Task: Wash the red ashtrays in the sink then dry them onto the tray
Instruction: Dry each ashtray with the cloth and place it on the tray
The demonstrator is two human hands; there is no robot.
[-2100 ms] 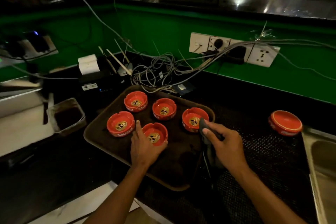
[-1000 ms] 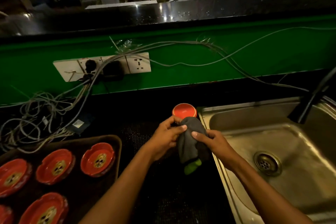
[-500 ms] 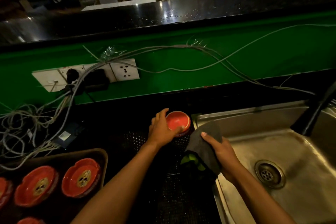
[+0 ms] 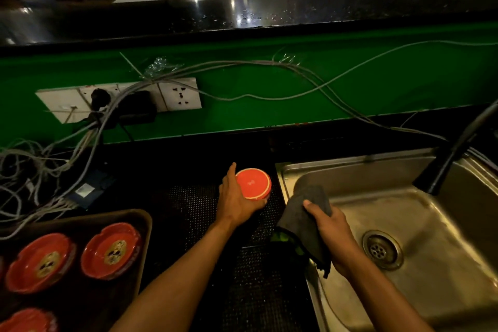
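Your left hand (image 4: 237, 201) is gripping the upturned red ashtray (image 4: 253, 184) on the surface, just left of the sink (image 4: 350, 167); your right hand (image 4: 330, 226), just right of it, is clutching the cloth (image 4: 307, 213) over the rim.

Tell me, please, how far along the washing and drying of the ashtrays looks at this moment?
Done: three red ashtrays sit upright on the brown tray, with a sliver of a fourth at the frame's edge. In hand: the left hand grips an upside-down ashtray on the mat beside the sink, while the right hand holds the grey cloth. Left: wiping that one and setting it on the tray.
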